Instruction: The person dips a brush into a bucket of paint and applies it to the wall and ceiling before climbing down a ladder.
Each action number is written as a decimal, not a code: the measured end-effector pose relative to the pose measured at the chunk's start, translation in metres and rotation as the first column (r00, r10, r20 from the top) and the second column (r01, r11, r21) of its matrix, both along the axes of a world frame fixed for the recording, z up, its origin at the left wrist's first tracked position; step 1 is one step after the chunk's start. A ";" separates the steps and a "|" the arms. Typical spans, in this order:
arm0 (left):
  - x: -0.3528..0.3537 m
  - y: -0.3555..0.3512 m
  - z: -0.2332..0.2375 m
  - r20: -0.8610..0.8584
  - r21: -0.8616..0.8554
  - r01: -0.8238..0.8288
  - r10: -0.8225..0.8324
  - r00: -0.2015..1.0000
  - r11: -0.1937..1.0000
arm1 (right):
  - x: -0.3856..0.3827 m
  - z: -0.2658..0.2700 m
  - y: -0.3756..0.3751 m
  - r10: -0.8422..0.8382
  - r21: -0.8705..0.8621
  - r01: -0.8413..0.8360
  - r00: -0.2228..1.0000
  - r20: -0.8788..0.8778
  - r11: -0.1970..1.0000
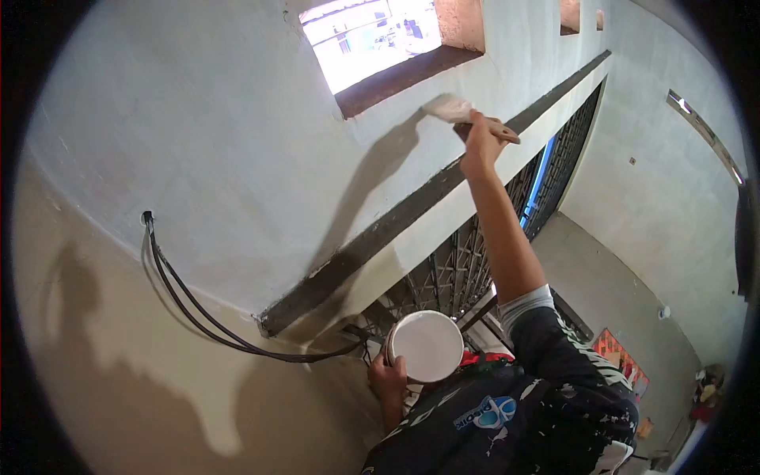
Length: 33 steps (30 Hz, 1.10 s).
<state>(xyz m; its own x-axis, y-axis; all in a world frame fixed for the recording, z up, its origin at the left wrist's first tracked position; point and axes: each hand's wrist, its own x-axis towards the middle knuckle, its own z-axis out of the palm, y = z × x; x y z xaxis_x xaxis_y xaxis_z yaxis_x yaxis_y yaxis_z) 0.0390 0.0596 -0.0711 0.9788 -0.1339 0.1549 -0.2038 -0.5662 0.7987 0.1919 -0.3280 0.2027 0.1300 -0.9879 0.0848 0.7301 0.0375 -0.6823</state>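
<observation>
My right hand (483, 144) is closed round the wooden handle of a wide paint brush (450, 108), raised at the wall (237, 142) just below a window opening. The brush's pale bristles point left and lie at the wall surface. Low in the view, my left hand (388, 380) grips the left side of a round white bucket (428, 346). Whitish paint shows inside the bucket, which I hold in front of my body.
Black cables (190, 305) come out of a wall hole at the left and loop toward the bucket. A dark ledge (412, 207) runs diagonally under the window opening (372, 39). Metal grilles (451, 273) stand below it. Orange patterned material (621, 360) lies on the floor at the lower right.
</observation>
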 end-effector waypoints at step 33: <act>-0.001 -0.002 0.034 -0.104 -0.013 0.011 -0.012 0.995 1.000 | 0.019 0.014 -0.134 0.120 0.074 -0.124 0.991 0.059 0.989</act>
